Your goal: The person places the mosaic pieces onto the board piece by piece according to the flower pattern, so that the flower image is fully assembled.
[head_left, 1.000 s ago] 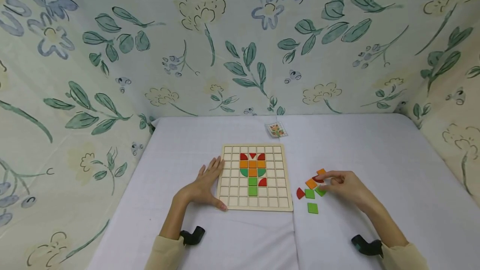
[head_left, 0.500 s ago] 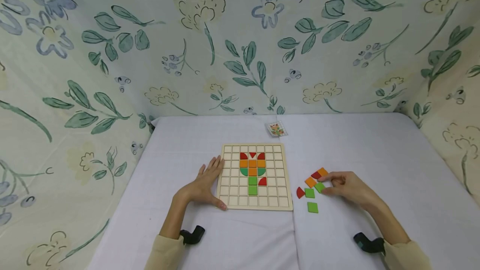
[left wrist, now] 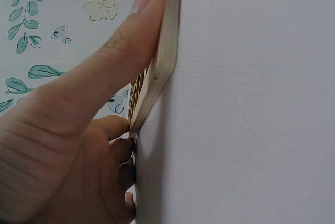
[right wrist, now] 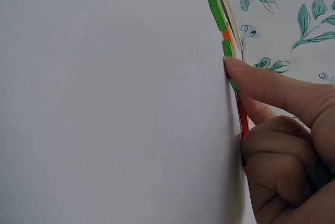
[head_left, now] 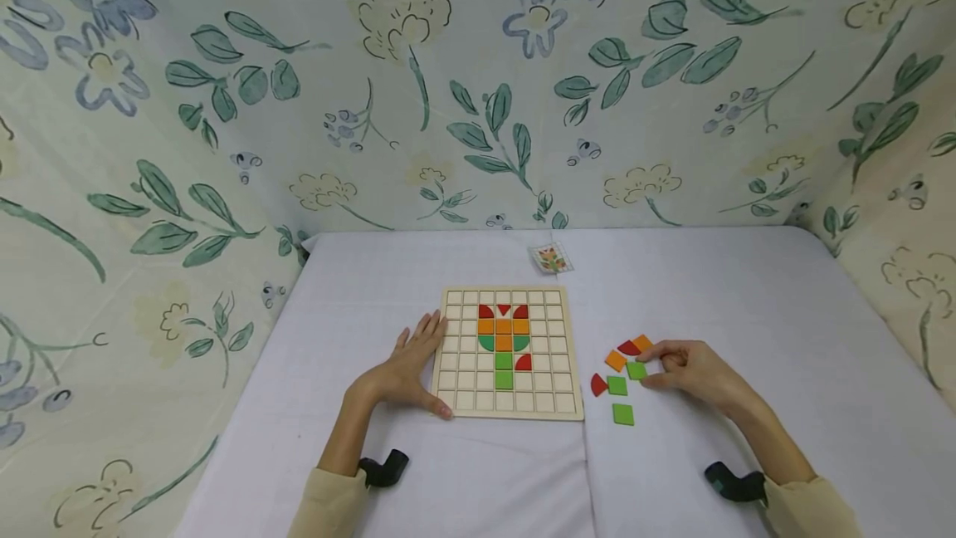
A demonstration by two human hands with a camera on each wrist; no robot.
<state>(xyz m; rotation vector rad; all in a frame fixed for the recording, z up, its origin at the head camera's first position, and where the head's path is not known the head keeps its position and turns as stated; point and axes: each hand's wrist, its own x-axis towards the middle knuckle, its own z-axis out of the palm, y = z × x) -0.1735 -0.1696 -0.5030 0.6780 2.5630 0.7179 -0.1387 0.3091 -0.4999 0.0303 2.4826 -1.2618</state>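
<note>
In the head view, my left hand [head_left: 409, 368] lies spread along the left side of a wooden grid board [head_left: 457, 380], its thumb on the near left corner. The left wrist view shows that thumb against the board edge [left wrist: 166, 51]. Colored tiles on the board form a tulip-like shape. To the right of the board, my right hand [head_left: 695, 374] pinches a green square tile [head_left: 636, 370] between thumb and forefinger, the other fingers curled. In the right wrist view the thumb touches the edge of a green tile [right wrist: 227, 48].
Around the right fingertips lie orange tiles [head_left: 616, 361], red rounded pieces [head_left: 599, 385] and more green squares [head_left: 623, 414]. A small picture card [head_left: 551, 258] in a clear sleeve lies behind the board. White cloth covers the table [head_left: 358, 289]; a floral curtain hangs behind.
The green tile by my right fingers has turned straighter and shifted slightly up and left. My forefinger has uncovered more of the red piece; an orange tile slid left. My left hand stays put.
</note>
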